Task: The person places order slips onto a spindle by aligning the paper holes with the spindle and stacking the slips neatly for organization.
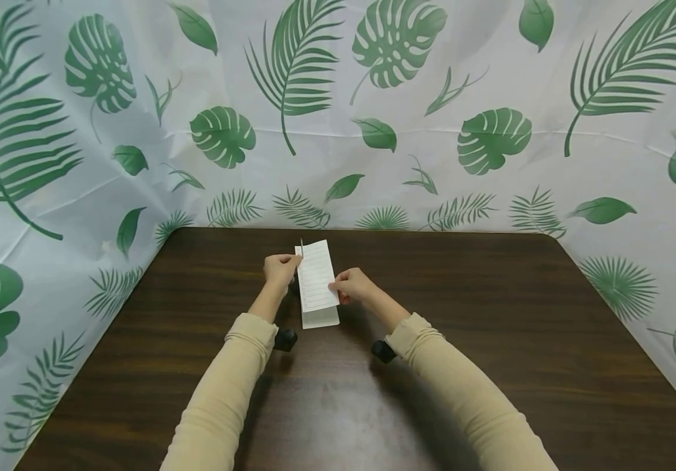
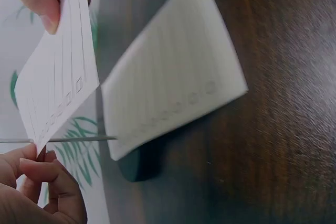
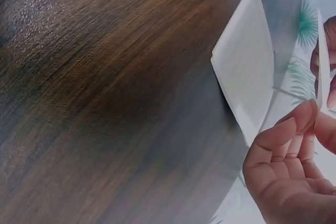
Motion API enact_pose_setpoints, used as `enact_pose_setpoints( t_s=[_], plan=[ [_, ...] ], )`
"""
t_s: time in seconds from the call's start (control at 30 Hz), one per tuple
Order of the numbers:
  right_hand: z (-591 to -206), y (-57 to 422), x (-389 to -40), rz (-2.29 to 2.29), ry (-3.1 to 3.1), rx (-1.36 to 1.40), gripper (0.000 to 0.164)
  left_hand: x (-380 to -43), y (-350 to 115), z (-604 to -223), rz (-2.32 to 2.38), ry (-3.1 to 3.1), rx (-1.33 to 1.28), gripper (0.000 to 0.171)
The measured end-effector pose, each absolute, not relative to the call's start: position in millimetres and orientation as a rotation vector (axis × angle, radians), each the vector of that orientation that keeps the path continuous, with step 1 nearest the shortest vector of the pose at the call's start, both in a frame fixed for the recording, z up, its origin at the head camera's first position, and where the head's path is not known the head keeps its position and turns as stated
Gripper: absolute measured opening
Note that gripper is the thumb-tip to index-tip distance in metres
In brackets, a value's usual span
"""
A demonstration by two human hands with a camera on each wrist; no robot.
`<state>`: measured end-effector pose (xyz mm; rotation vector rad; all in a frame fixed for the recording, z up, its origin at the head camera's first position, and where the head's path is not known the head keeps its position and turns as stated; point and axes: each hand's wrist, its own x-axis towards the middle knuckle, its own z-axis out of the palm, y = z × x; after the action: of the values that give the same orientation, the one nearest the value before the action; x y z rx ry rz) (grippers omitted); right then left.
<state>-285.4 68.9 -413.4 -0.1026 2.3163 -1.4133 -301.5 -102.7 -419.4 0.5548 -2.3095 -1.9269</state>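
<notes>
A white lined sheet with a row of checkboxes [image 1: 317, 275] is held up between both hands. My left hand [image 1: 281, 268] pinches its upper left corner, where a thin metal spike [image 2: 79, 139] appears to pass through. My right hand [image 1: 356, 286] pinches the right edge between thumb and fingers. Beneath the raised sheet, apart from it, lies a small stack of similar paper [image 2: 176, 66] at the foot of the spike. A black base [image 2: 140, 165] shows partly under this stack; the rest is hidden. In the right wrist view the held sheet [image 3: 323, 66] appears edge-on.
The dark wood-grain table [image 1: 491, 327] extends around the hands. A white curtain with green leaves [image 1: 326, 150] hangs behind and along the sides. Black wrist devices [image 1: 285, 339] stick out below the beige sleeves [image 1: 220, 392].
</notes>
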Motion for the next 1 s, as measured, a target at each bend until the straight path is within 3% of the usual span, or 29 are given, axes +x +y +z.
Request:
enact_pose_setpoints(
  t_s=[0.37, 0.87, 1.0],
  plan=[
    [-427, 73, -287, -1.310, 2.293, -0.093, 0.019, -303, -103, -438, -1.762, -2.412, 0.631, 0.021],
    [-444, 77, -293, -1.118, 2.383, -0.313, 0.025, -298, -98, -441, -1.498, -2.556, 0.677, 0.019],
    [-510, 84, -341, -1.054, 2.378, -0.521, 0.033, -298, -98, -444, -1.471, -2.578, 0.711, 0.018]
  ],
)
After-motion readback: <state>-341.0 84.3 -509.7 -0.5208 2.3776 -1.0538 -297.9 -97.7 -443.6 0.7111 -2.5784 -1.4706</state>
